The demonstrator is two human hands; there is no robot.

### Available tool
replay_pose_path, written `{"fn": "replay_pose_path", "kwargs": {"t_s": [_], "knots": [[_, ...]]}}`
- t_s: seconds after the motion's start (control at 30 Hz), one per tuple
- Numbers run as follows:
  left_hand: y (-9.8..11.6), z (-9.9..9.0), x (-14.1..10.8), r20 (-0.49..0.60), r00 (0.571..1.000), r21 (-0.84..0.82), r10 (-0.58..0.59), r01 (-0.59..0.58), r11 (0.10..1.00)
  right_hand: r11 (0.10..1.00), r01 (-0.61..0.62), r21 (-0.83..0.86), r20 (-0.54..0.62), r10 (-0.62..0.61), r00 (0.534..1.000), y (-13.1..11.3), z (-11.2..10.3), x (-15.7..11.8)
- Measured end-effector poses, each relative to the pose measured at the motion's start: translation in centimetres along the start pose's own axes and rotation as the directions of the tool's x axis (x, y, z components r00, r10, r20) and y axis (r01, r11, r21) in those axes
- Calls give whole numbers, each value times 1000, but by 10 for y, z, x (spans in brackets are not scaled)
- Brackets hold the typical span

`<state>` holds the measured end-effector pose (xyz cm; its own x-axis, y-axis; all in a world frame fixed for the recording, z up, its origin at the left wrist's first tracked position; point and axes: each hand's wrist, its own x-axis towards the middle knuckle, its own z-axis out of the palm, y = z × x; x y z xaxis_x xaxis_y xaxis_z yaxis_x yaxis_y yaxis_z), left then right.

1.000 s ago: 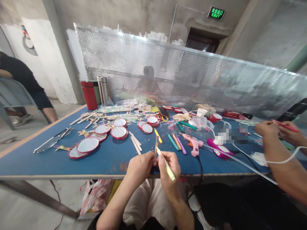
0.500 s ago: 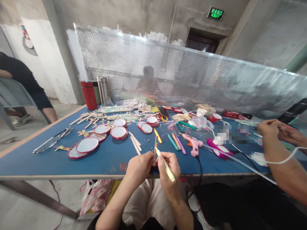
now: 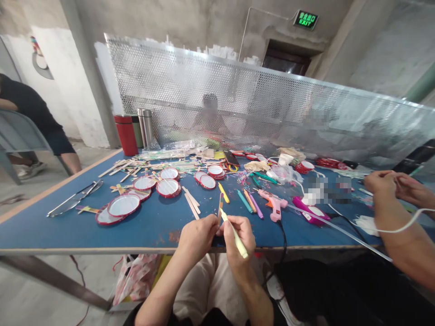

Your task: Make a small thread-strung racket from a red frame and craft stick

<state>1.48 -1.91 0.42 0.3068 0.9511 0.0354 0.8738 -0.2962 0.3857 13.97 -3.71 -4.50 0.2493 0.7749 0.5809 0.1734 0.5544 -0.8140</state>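
My left hand (image 3: 201,235) is closed on a thin wooden stick (image 3: 220,209) that stands nearly upright and shows orange and purple colour near its top. In my right hand (image 3: 239,233) is a pale yellow marker (image 3: 236,236), its tip against the stick. Both hands are close together over the table's front edge. Bare sticks (image 3: 192,203) lie just beyond my left hand. A yellow marker (image 3: 224,193) lies past the held stick, and teal, orange and purple markers (image 3: 245,201) lie beyond my right hand.
Red-rimmed round pieces (image 3: 124,205) and metal scissors (image 3: 76,198) lie left on the blue table (image 3: 142,233). A pink glue gun (image 3: 276,206) with a black cord is on the right. Another person's hands (image 3: 382,185) work at the far right. Bottles (image 3: 126,136) stand at the back left.
My hands, the stick and the marker look almost unmoved. At the far right, the other person's fingers have shifted slightly.
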Motion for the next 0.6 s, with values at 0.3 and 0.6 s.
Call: {"fn": "replay_pose_path", "kwargs": {"t_s": [0.3, 0.6], "knots": [[0, -1, -1, 1, 1000, -9, 8, -8, 1000, 997, 50, -56, -8, -51, 999, -4, 1, 1], [0, 0, -1, -8, 1000, -9, 10, -10, 1000, 999, 40, 3, -72, -39, 997, -8, 3, 2]]}}
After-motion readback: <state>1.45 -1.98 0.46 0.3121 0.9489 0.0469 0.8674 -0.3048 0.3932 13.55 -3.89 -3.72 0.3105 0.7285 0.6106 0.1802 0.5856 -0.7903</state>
